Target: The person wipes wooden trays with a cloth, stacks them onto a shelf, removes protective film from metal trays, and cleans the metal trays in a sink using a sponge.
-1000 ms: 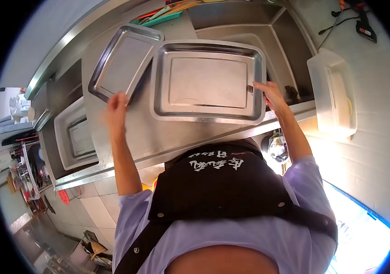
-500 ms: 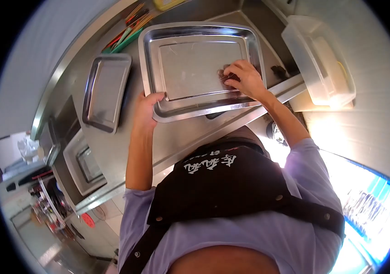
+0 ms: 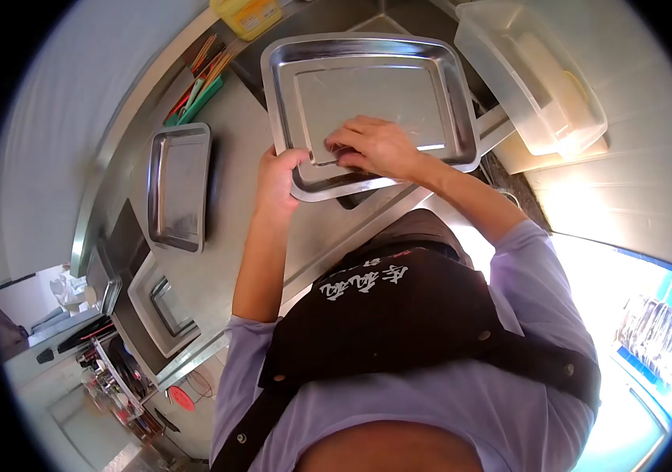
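A shallow rectangular metal tray is held over the counter's front edge, its inside facing me. My left hand grips its near left corner, thumb over the rim and fingers underneath. Inside the tray, my right hand presses on the bottom near the lower left, fingers curled over a dark, wiry clump that looks like a steel wool scrubber; my fingers mostly hide it. Fine light streaks show on the tray's bottom.
A smaller metal tray lies on the steel counter at left. Behind it stands a green holder with utensils. A yellow container is at the back, a sink behind the tray, and a translucent plastic bin at right.
My right hand has slid left across the tray's bottom, towards my left hand. The tray and my left hand appear a little farther right in view, as the camera has shifted.
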`<state>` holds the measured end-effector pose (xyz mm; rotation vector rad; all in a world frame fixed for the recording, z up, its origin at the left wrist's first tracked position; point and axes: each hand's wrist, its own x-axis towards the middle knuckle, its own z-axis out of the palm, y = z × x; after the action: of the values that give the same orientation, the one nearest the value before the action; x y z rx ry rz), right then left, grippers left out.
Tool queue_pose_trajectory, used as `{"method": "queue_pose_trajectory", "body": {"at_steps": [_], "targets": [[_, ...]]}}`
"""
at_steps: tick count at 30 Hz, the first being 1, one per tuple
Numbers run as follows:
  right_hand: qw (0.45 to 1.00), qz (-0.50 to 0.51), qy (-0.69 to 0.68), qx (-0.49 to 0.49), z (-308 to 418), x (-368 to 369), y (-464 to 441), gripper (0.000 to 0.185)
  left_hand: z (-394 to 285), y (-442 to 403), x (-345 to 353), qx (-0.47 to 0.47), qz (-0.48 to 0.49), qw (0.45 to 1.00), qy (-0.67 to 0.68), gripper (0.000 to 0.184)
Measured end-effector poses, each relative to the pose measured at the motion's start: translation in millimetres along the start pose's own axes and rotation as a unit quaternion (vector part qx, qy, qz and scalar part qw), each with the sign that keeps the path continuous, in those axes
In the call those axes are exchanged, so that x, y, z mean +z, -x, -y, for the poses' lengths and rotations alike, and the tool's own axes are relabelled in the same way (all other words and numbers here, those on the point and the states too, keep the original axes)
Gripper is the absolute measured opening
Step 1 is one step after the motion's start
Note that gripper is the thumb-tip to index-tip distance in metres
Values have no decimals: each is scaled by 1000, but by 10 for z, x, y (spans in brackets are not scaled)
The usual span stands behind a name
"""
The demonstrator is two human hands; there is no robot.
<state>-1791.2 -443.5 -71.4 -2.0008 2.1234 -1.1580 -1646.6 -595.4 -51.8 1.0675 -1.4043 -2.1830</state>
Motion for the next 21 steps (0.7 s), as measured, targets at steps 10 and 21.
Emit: {"method": "queue_pose_trajectory", "body": {"at_steps": [10, 21], "targets": [[986, -17, 90, 142, -432, -249, 405, 19, -14, 102, -35, 45, -13, 999, -12, 30], [974, -11, 164, 156, -647, -311, 666, 10, -73, 41, -22, 19, 59, 998, -20, 29]]}}
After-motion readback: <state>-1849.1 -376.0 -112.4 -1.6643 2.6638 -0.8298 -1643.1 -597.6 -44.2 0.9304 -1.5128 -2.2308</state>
